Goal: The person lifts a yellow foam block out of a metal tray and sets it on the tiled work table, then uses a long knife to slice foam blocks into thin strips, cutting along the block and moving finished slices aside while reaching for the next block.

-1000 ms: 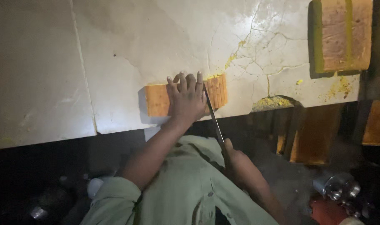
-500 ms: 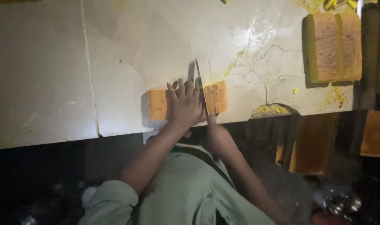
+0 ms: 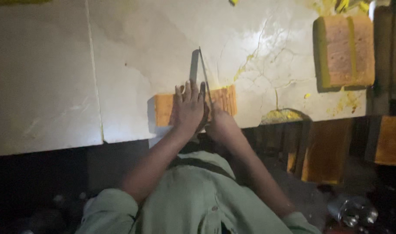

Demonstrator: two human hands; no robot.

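Observation:
An orange rectangular block (image 3: 163, 109) lies near the front edge of a cracked white marble counter (image 3: 120, 65). My left hand (image 3: 189, 108) lies flat on top of it, fingers spread, pressing it down. My right hand (image 3: 220, 123) grips the handle of a long knife (image 3: 204, 71), whose blade points away from me across the block, just right of my left fingers. The block's right part (image 3: 226, 99) shows several thin cut slices.
A bigger orange block with yellow edges (image 3: 343, 51) sits at the counter's far right. Yellow crumbs and smears (image 3: 281, 115) lie on the marble near it. Orange pieces (image 3: 391, 139) and a metal container (image 3: 352, 211) show in the dark below the counter.
The knife went from lying back toward me, beside the block, to reaching forward across it. My right hand moved up to the counter edge. My left hand stayed on the block.

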